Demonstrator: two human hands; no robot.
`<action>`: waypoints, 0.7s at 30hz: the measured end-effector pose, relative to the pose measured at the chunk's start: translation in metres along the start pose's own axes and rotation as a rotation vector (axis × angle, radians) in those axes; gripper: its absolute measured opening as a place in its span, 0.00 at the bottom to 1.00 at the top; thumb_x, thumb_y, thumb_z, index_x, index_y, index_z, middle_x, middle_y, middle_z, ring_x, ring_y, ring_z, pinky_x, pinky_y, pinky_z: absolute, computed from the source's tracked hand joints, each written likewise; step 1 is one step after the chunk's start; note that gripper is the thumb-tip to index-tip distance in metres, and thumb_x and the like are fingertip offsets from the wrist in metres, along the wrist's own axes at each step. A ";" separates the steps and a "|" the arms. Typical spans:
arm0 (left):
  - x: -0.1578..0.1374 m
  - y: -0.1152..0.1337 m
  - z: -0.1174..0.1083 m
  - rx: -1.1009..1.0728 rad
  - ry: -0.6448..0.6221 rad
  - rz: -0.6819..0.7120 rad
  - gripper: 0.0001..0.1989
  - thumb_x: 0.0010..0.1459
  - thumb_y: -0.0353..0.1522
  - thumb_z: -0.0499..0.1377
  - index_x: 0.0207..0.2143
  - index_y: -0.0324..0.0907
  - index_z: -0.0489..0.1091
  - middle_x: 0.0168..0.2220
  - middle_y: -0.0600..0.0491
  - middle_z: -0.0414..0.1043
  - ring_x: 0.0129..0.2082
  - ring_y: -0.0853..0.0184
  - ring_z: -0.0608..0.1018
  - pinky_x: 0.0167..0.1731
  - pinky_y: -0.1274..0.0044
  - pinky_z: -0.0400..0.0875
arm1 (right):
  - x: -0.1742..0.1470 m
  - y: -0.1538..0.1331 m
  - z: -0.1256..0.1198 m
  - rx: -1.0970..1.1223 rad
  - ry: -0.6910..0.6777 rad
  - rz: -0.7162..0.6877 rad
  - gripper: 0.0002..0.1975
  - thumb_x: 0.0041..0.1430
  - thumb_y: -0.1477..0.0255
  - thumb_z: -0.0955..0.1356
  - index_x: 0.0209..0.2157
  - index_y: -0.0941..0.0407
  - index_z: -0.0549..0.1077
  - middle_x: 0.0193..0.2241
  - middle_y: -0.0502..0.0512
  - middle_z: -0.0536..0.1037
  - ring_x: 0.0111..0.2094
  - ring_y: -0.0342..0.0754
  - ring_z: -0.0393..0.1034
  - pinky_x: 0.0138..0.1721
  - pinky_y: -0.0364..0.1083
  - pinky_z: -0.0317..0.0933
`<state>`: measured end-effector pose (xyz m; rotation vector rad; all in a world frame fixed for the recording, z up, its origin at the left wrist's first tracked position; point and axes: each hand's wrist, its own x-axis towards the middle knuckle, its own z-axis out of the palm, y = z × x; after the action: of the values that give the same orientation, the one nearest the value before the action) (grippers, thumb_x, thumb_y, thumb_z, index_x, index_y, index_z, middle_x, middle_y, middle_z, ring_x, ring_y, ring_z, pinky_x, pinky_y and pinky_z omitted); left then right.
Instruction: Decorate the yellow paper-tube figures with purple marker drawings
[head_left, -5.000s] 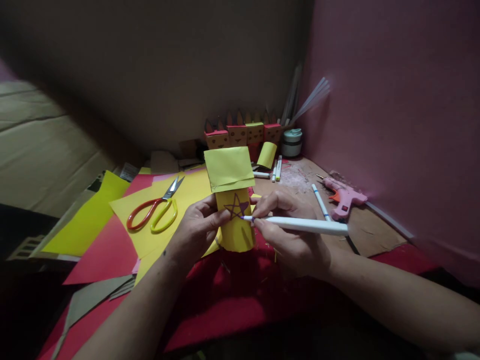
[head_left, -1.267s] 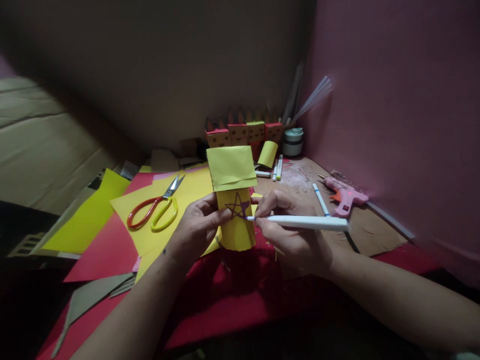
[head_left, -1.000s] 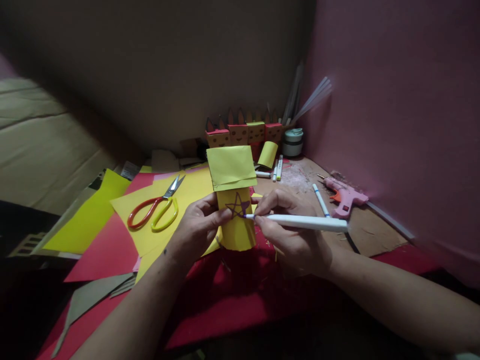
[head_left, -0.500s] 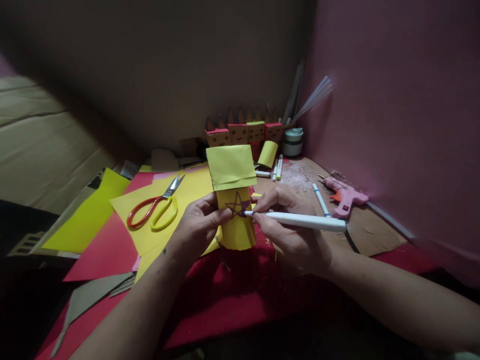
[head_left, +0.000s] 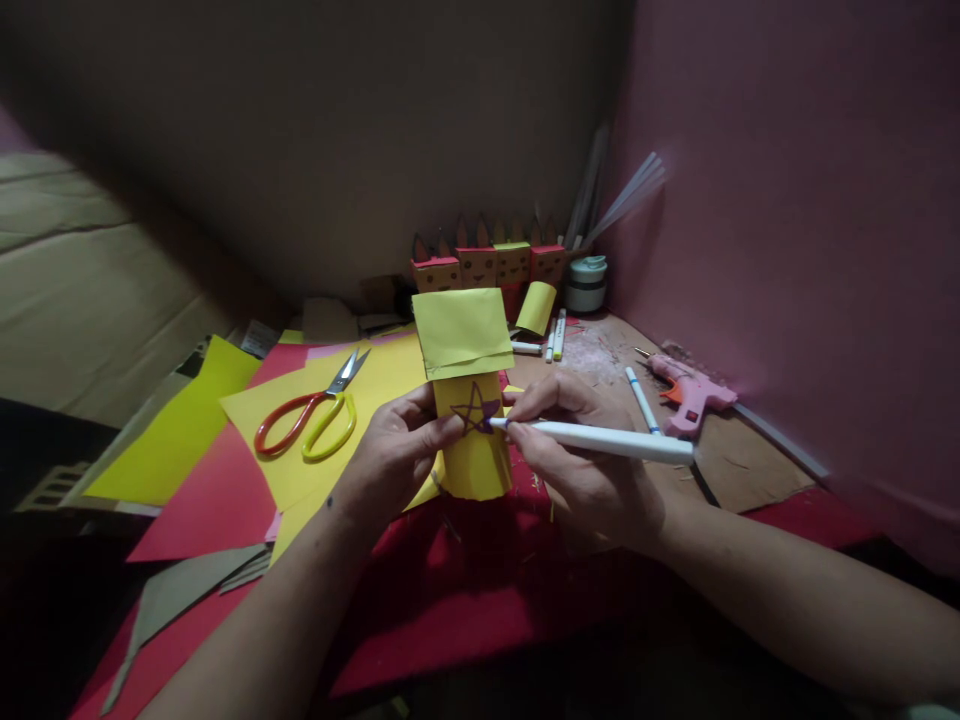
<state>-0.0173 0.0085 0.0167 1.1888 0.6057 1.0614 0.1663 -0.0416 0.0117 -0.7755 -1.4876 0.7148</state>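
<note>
A yellow paper figure (head_left: 472, 468), with a boxy top and a rounded body, is held upright in front of me. My left hand (head_left: 397, 445) grips its left side, the thumb lying on the front. On the body is a dark purple star outline (head_left: 474, 410), its right part filled in. My right hand (head_left: 581, 455) pinches a white marker (head_left: 607, 440), whose tip touches the star's lower right. Some fingers of my right hand rest by the figure's right edge.
Scissors (head_left: 306, 420) with red and yellow handles lie on yellow paper (head_left: 375, 375) to the left. On the right are a pink glue gun (head_left: 697, 393) and another marker (head_left: 641, 400). Several box figures (head_left: 476, 265) and a lidded jar (head_left: 586, 285) stand behind.
The marker tip has shifted very slightly within the star's lower right, where a little more purple shows. Both hands keep their hold.
</note>
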 end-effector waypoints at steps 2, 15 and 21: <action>0.000 0.000 0.000 0.002 -0.003 0.000 0.22 0.46 0.34 0.75 0.46 0.39 0.82 0.46 0.42 0.84 0.53 0.47 0.81 0.57 0.60 0.74 | 0.001 0.001 0.000 -0.002 -0.009 0.004 0.04 0.60 0.74 0.69 0.32 0.52 0.70 0.23 0.48 0.72 0.29 0.47 0.72 0.27 0.45 0.64; -0.001 0.002 0.003 0.017 -0.007 0.003 0.18 0.47 0.34 0.74 0.42 0.38 0.82 0.45 0.40 0.84 0.53 0.45 0.80 0.56 0.59 0.74 | 0.001 -0.004 0.000 -0.045 -0.017 -0.030 0.04 0.57 0.76 0.69 0.30 0.54 0.70 0.23 0.46 0.72 0.20 0.41 0.63 0.21 0.42 0.58; 0.002 -0.003 -0.002 0.024 -0.011 0.005 0.21 0.47 0.34 0.74 0.45 0.38 0.81 0.47 0.40 0.83 0.53 0.44 0.80 0.55 0.59 0.74 | 0.000 -0.002 -0.002 -0.081 -0.014 -0.022 0.05 0.56 0.78 0.69 0.30 0.53 0.71 0.25 0.48 0.75 0.25 0.44 0.68 0.24 0.44 0.60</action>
<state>-0.0173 0.0108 0.0138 1.2165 0.6087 1.0542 0.1678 -0.0423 0.0134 -0.8163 -1.5431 0.6479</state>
